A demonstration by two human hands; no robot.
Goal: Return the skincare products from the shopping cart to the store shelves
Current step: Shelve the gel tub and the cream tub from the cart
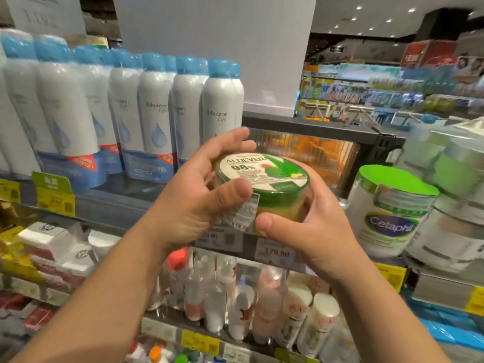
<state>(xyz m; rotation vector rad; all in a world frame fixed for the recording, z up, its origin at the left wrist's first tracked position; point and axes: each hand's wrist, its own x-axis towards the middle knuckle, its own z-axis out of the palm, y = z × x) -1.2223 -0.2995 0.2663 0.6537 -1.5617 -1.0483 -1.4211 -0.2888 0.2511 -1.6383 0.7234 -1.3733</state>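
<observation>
We hold the aloe vera gel jar point(264, 187) clasped between both hands — left hand point(201, 195) wrapping its near-left side, right hand point(301, 226) cupping underneath. Lid tilted toward us; shelf gap point(303, 155) lies just beyond the grip, nearer our right.

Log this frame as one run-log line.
hands: left + right both grip aloe jar | position: in front of shelf | placed: no

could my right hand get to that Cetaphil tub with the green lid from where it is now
Probably not yet. The right hand shares the aloe vera jar with the left hand, so it is occupied. The Cetaphil tub stands just right of it, nothing between.
</observation>
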